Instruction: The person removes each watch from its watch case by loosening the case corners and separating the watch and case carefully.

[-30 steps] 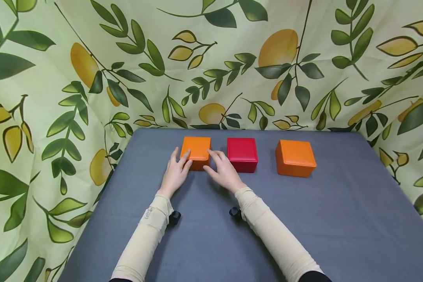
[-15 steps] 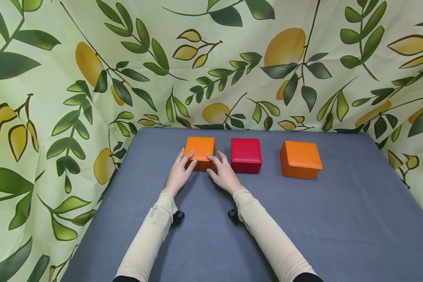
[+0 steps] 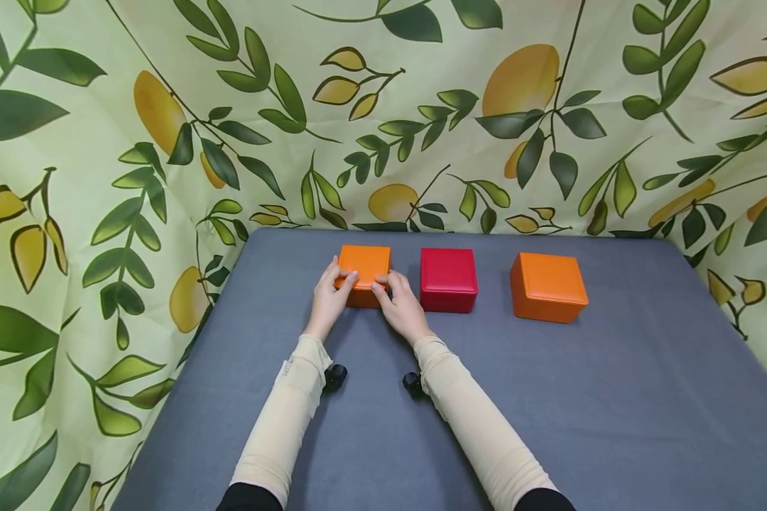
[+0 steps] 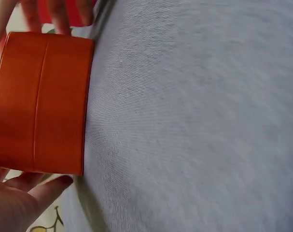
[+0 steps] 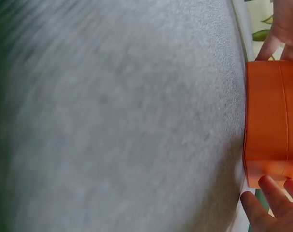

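An orange box [image 3: 367, 261] with a seam around its upper part stands at the back left of the table. My left hand [image 3: 326, 301] holds its left side, thumb at the front top edge. From the right, my right hand [image 3: 404, 309] holds the opposite side, thumb by the front right corner. In the left wrist view the box's front face [image 4: 49, 104] shows between the two hands, its lower edge along the cloth. The right wrist view shows right-hand fingertips [image 5: 266, 182] at the side of the box. Fingers behind the box are partly hidden.
A red box [image 3: 449, 278] stands just right of the right hand. Farther right is a second orange box [image 3: 548, 285], turned slightly. A grey cloth covers the table [image 3: 486, 411]; a leaf-patterned curtain [image 3: 383, 121] hangs behind and at the sides.
Both hands have moved in towards the left orange box, and their fingers have come against its sides. The boxes stay in place while the head view shifts slightly.
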`<action>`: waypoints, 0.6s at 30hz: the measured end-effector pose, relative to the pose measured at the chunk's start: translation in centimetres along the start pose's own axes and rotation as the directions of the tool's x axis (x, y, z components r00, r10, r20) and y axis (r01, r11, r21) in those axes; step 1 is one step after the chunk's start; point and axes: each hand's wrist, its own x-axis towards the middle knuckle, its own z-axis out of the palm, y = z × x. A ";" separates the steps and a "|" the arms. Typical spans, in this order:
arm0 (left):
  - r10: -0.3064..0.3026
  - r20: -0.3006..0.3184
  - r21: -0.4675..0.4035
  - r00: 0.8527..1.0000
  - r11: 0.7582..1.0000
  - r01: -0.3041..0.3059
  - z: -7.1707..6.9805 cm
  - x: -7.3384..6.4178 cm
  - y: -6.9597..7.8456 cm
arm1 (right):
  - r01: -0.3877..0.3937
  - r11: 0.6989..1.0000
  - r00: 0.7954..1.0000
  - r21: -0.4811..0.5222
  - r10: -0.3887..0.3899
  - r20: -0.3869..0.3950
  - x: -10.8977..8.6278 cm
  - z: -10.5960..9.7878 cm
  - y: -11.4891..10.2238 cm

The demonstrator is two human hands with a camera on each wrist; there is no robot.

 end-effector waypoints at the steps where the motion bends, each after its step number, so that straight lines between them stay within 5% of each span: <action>1: -0.006 -0.011 -0.028 1.000 1.000 0.005 0.1 0.2 -0.1 | -0.007 1.000 1.000 0.007 0.007 -0.007 0.0 0.1 0.0; 9: -0.075 -0.018 -0.113 0.997 0.991 0.073 0.0 0.3 -0.4 | -0.073 0.983 0.997 0.170 0.074 -0.004 0.6 0.2 -0.4; 13: -0.099 -0.003 -0.106 0.995 0.990 0.098 -0.1 0.5 -0.6 | -0.140 0.940 0.989 0.311 0.116 0.094 1.2 0.0 -0.4; 18: -0.117 0.038 -0.079 0.992 0.990 0.119 -0.1 0.6 -0.7 | -0.189 0.933 0.963 0.305 0.116 0.242 1.6 0.0 -0.1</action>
